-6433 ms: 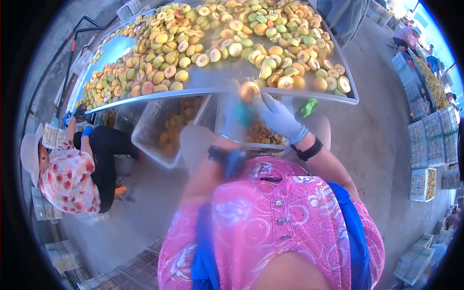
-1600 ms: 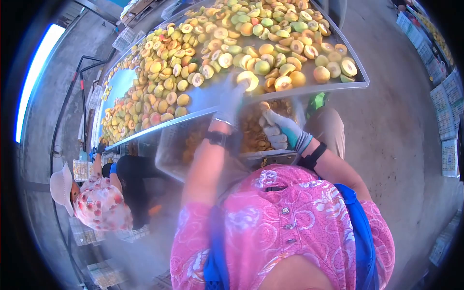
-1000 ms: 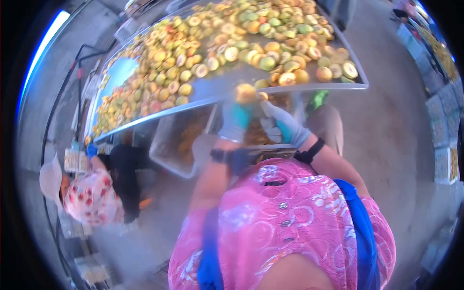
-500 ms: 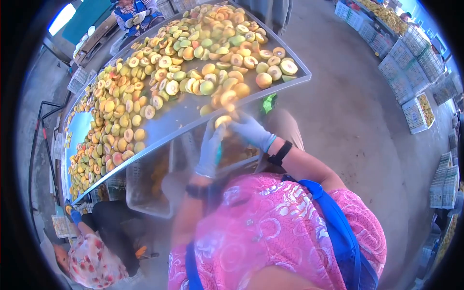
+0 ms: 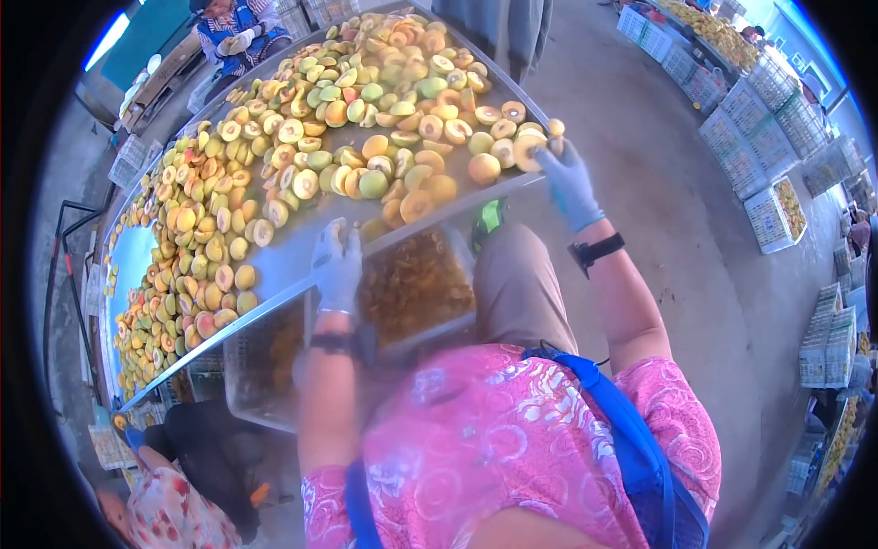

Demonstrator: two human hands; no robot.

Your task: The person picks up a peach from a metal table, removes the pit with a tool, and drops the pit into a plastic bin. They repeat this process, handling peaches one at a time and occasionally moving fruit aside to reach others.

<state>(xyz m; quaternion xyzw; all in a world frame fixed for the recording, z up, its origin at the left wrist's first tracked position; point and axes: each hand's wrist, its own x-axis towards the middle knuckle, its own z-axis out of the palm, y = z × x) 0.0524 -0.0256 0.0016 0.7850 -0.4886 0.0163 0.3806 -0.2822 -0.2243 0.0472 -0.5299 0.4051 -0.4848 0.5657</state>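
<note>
My gloved left hand (image 5: 338,270) is at the near edge of the metal table (image 5: 302,285), its fingers apart over the bare surface, with no fruit seen in them. At the table's right corner my gloved right hand (image 5: 569,183) has its fingers on a cut fruit half (image 5: 528,153); another small fruit piece (image 5: 555,127) shows at its fingertips. Many halved yellow, green and orange fruits (image 5: 302,137) are heaped across the table. Below the edge, between my hands, stands a crate (image 5: 416,340) of small brownish pieces.
A co-worker (image 5: 240,37) with gloved hands sits beyond the table's far left edge. Another person (image 5: 178,503) in a patterned top is at the lower left. White crates (image 5: 745,137) are stacked at the right. An empty-looking bin (image 5: 261,412) stands beneath the table.
My hands have moved apart. The right one went to the table's right corner and the left one drew left; the fruit piece between them is no longer there.
</note>
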